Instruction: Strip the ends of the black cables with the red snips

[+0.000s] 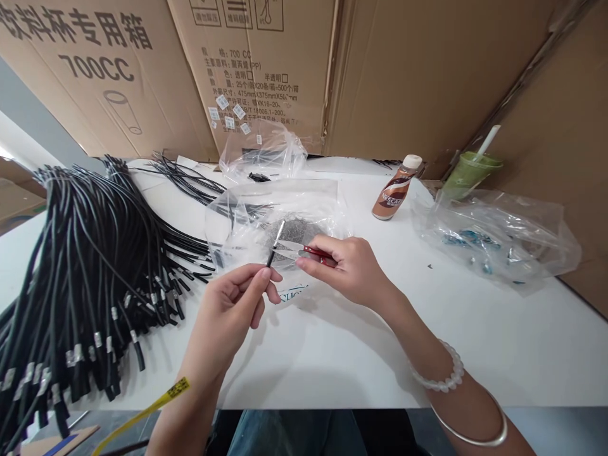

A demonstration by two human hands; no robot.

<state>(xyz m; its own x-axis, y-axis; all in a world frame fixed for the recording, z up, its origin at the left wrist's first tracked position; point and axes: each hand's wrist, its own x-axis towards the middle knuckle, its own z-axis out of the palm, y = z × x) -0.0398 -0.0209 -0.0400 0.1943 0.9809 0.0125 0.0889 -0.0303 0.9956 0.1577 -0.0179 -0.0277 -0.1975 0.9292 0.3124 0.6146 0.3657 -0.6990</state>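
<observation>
Head view: from where I stand, the left hand (pixel 240 297) pinches a black cable (pixel 271 256), its silvery end up, over a clear bag (pixel 327 197) on the tabletop (pixel 475 342); the right hand (pixel 349 269) grips red-handled snips (pixel 313 251), tips at the cable.

left hand (pixel 235 301): just below and left of centre, thumb and forefinger pinched | left forearm (pixel 190 405): rising from bottom edge | right hand (pixel 351 269): right of centre, thumb-and-forefinger grip | right forearm (pixel 413 335): slanting from lower right
</observation>
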